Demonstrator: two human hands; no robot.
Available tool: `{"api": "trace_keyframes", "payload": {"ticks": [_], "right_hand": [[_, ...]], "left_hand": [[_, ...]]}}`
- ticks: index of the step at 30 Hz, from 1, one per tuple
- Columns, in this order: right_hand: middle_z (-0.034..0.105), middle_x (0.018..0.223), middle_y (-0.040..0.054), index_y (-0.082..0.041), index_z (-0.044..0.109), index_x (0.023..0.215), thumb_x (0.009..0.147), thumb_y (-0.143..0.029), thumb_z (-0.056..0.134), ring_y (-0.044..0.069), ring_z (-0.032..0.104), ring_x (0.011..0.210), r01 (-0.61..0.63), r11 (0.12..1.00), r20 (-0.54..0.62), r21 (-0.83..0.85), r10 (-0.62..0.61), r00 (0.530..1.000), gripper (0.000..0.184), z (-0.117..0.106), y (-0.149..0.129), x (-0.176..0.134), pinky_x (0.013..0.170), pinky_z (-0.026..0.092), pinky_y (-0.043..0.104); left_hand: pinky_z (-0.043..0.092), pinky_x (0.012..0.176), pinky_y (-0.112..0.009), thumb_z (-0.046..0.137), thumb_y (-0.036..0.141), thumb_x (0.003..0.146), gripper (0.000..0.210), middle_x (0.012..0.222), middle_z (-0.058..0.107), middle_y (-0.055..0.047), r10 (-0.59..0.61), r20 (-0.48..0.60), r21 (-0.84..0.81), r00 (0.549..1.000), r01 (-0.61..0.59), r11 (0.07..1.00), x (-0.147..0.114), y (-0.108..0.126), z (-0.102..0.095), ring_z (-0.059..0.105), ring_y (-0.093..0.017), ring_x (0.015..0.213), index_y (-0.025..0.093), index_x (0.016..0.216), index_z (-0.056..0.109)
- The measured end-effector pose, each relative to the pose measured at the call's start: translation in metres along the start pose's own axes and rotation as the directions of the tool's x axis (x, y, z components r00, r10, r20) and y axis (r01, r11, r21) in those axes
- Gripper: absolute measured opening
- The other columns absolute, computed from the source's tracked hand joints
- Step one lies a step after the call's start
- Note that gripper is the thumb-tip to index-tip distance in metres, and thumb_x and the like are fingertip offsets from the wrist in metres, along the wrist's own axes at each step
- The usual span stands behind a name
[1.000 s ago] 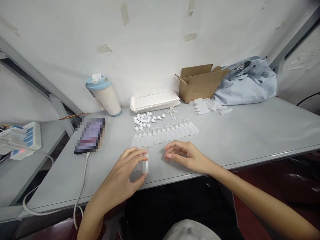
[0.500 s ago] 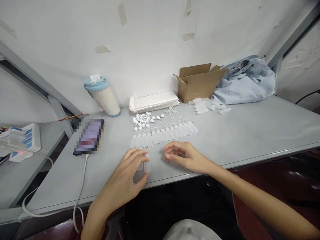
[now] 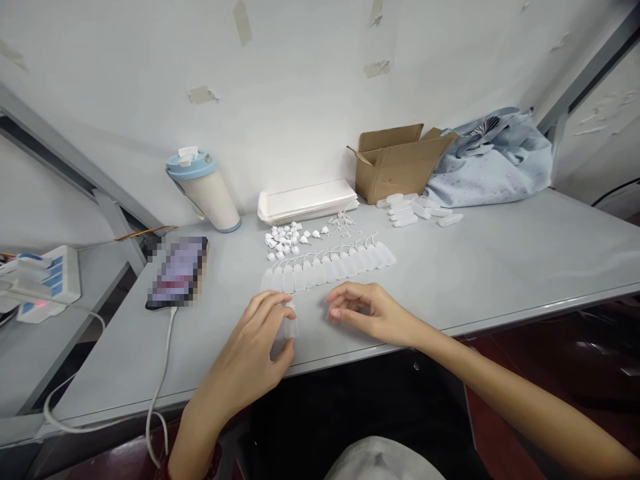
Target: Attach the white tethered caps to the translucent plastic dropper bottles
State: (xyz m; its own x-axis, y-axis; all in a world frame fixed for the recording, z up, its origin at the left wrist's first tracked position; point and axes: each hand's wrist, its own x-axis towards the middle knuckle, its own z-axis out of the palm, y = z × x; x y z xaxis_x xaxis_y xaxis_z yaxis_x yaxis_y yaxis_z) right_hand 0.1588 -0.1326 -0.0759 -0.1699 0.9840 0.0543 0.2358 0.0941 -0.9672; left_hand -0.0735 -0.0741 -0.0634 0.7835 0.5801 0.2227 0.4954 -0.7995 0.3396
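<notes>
Nearer than the open box (image 3: 393, 172), contents hidden, left hand (image 3: 251, 350) is spanning a tube (image 3: 291, 325), grip unclear; right hand (image 3: 381, 312) is curving half-open.

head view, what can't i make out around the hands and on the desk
Head view: translucent white plastic tubes at the left hand, which partly covers them; count and grip unclear.
Head view: dark rectangular phone; pixelated blur hides its screen.
Head view: inside of the open brown cardboard box, hidden by its front wall.
Head view: bare right forearm, cut off by the right edge.
</notes>
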Motion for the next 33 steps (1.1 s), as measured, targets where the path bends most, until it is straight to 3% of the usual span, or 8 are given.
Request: {"api": "trace_keyframes", "payload": {"ticks": [14,21,25,28,31,33], "right_hand": [[0.070,0.082,0.0045,-0.017,0.063,0.098,0.086,-0.030,0.060,0.017,0.065,0.076,0.009,1.000,-0.014,-0.023,-0.009,1.000,0.017,0.000,0.001,0.000,0.067,0.051,0.030],[0.070,0.083,0.0048,-0.017,0.063,0.098,0.087,-0.031,0.059,0.018,0.065,0.079,0.022,0.997,-0.052,-0.075,-0.026,0.998,0.018,-0.012,-0.002,0.001,0.071,0.050,0.031],[0.070,0.081,0.0044,-0.019,0.062,0.096,0.089,-0.032,0.055,0.019,0.066,0.077,0.050,0.983,-0.158,-0.175,-0.078,0.984,0.017,-0.037,-0.006,0.005,0.069,0.050,0.031],[0.071,0.088,0.0056,-0.019,0.063,0.095,0.088,-0.033,0.054,0.019,0.067,0.076,0.094,0.925,-0.237,-0.368,-0.191,0.952,0.018,-0.070,0.001,0.013,0.067,0.051,0.031],[0.071,0.084,0.0056,-0.019,0.063,0.095,0.087,-0.033,0.053,0.019,0.067,0.074,0.024,0.808,-0.387,-0.589,-0.308,0.869,0.019,-0.109,0.018,0.023,0.065,0.052,0.031],[0.070,0.086,0.0092,-0.017,0.063,0.093,0.085,-0.028,0.052,0.021,0.066,0.075,-0.048,0.776,-0.473,-0.629,-0.333,0.816,0.018,-0.132,0.031,0.028,0.065,0.051,0.034]], "left_hand": [[0.046,0.096,-0.050,0.049,0.011,0.074,0.029,0.129,0.049,-0.010,-0.023,0.020,0.015,1.000,0.023,1.000,-0.006,-0.006,-0.004,0.036,-0.030,0.129,0.022,0.101,0.050],[0.046,0.093,-0.051,0.042,0.011,0.079,0.022,0.122,0.054,-0.011,-0.065,-0.086,-0.008,0.994,0.064,0.998,0.002,-0.014,-0.013,0.044,-0.029,0.121,0.022,0.096,0.050],[0.048,0.090,-0.046,0.038,0.011,0.083,0.020,0.116,0.057,-0.009,-0.066,-0.111,-0.058,0.992,0.059,0.997,0.024,-0.009,-0.019,0.048,-0.026,0.117,0.022,0.093,0.051],[0.047,0.091,-0.044,0.038,0.012,0.085,0.020,0.111,0.060,-0.008,0.009,-0.067,-0.047,0.998,-0.012,0.999,0.048,-0.006,-0.021,0.051,-0.024,0.112,0.021,0.095,0.053],[0.048,0.090,-0.040,0.039,0.013,0.087,0.023,0.108,0.062,-0.008,0.071,0.053,0.025,0.996,-0.072,0.997,0.080,-0.006,-0.018,0.054,-0.023,0.108,0.018,0.101,0.056],[0.048,0.092,-0.038,0.040,0.013,0.088,0.024,0.109,0.063,-0.008,0.103,0.091,0.034,0.991,-0.107,0.994,0.106,-0.008,-0.012,0.055,-0.022,0.107,0.015,0.103,0.058]]}}
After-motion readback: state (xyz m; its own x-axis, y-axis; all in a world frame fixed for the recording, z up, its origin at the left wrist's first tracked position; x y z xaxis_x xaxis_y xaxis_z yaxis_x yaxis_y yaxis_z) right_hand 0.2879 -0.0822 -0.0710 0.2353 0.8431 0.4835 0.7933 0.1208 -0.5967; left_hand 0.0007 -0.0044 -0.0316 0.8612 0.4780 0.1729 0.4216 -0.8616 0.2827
